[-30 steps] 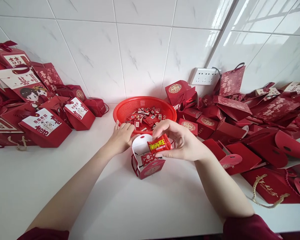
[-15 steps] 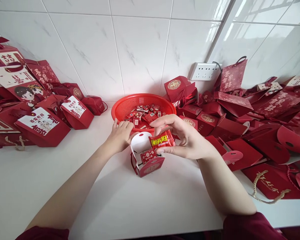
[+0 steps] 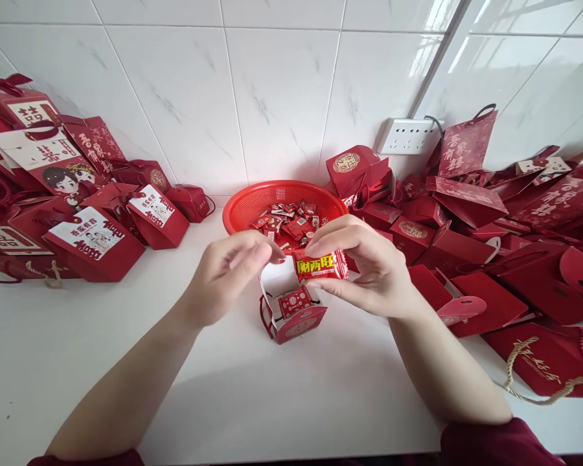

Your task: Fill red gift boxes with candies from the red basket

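Note:
My right hand (image 3: 364,265) pinches a red wrapped candy (image 3: 318,266) with yellow lettering between thumb and fingers, above a small gift box (image 3: 301,327). The red box stands open on the white table, its white inner flap raised at the back. Inside it lies another red candy (image 3: 295,301) with a pale pattern. My left hand (image 3: 230,275) is raised at the flap's upper left, thumb and fingers drawn together; whether anything is between them is hidden. Just behind, a red plastic basket (image 3: 243,204) holds many small wrapped candies (image 3: 298,226).
Closed red gift boxes (image 3: 97,243) stand grouped on the left. A dense pile of red boxes and bags (image 3: 447,252) covers the right side. A white power strip (image 3: 408,136) rests against the tiled wall (image 3: 276,97) behind.
My left hand has lifted off the box's left side and moved toward the candy, in front of the flap. My right hand still holds the candy over the box. The view has shifted slightly.

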A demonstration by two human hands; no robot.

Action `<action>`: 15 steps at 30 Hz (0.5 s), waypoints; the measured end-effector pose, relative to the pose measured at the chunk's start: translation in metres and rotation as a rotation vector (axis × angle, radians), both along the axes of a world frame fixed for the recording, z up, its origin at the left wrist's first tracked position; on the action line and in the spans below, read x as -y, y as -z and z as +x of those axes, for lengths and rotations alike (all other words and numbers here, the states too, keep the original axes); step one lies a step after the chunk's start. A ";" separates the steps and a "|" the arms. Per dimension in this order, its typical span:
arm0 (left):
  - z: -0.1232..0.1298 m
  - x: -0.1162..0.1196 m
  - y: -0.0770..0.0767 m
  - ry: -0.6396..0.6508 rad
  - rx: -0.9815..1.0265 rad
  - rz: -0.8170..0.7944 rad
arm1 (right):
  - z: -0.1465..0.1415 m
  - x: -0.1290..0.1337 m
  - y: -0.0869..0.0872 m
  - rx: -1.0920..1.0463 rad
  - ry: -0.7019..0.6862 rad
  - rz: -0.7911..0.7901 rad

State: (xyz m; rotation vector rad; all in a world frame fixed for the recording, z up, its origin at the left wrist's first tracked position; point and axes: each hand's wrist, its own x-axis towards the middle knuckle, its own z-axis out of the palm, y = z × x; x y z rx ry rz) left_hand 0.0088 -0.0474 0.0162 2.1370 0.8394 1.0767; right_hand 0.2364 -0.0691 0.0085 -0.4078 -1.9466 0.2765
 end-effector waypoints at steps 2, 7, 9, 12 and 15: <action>0.003 0.013 -0.003 0.103 0.047 -0.092 | -0.004 -0.002 0.001 -0.024 -0.011 -0.006; 0.008 0.017 0.003 0.099 0.077 -0.198 | -0.010 -0.005 0.005 0.007 -0.019 -0.036; 0.008 0.015 0.004 0.079 0.069 -0.189 | -0.011 -0.006 0.006 0.019 0.000 -0.052; 0.007 0.013 0.005 0.037 0.030 -0.109 | -0.010 -0.007 0.006 0.024 0.023 -0.098; 0.007 0.014 0.004 0.000 -0.016 0.004 | -0.008 -0.009 0.007 0.055 0.034 -0.116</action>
